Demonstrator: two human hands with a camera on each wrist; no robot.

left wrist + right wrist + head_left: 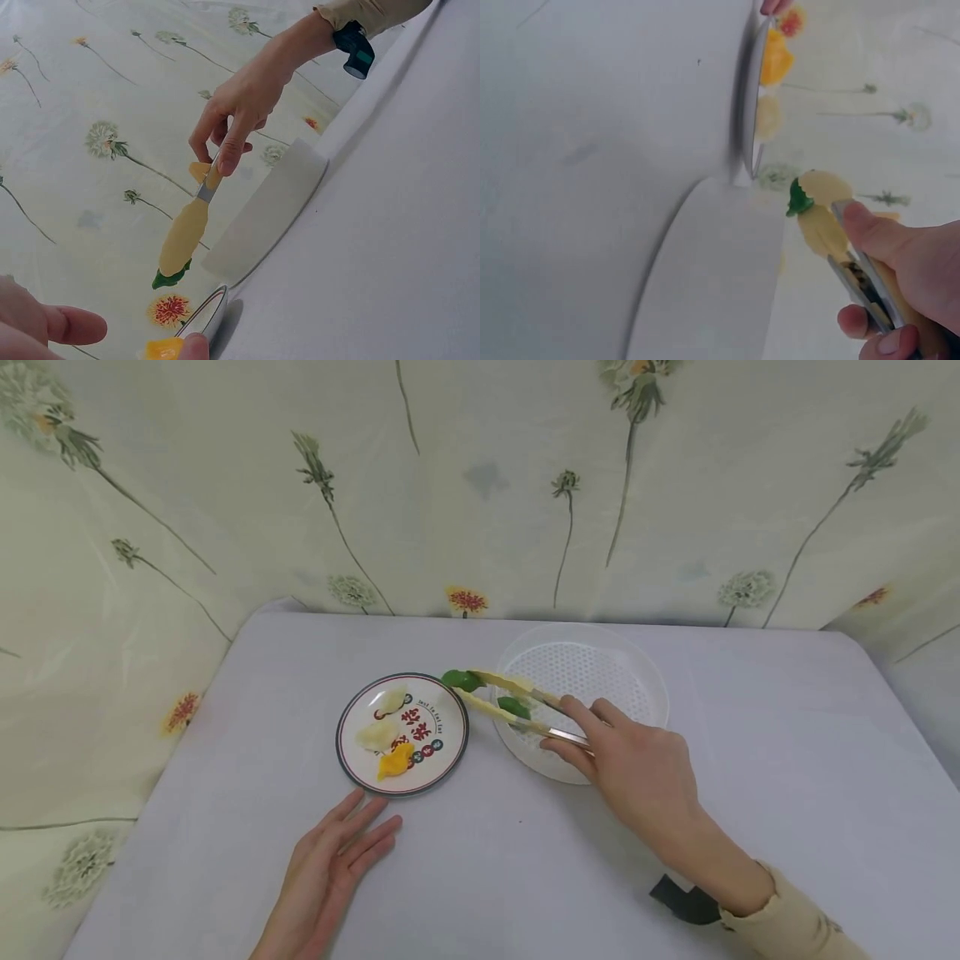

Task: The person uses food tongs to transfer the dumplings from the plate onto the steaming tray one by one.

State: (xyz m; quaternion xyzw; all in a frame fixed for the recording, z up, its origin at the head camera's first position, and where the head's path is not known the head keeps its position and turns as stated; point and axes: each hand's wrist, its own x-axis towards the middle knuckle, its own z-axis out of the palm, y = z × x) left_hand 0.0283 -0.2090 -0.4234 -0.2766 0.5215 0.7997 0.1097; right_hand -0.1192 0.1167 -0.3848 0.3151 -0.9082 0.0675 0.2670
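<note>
My right hand (637, 764) grips metal tongs (558, 731) with pale yellow tips. Between those tips is a green dumpling-shaped piece (461, 679), raised near the plate's upper right rim. A round white plate (442, 752) with a dark rim and red lettering bears two whitish dumpling-like pieces (377, 735) and an orange one (395, 762). My left hand (330, 860) has its fingers extended, fingertips right at the plate's near edge. Under the tongs, a second green piece (512, 707) shows in the white perforated basket (654, 689).
A pale cloth covers the table (495, 877), and a flower-printed curtain (480, 510) hangs behind it. Plate and basket stand side by side, close together. A dark strap-like device (686, 902) sits at my right wrist.
</note>
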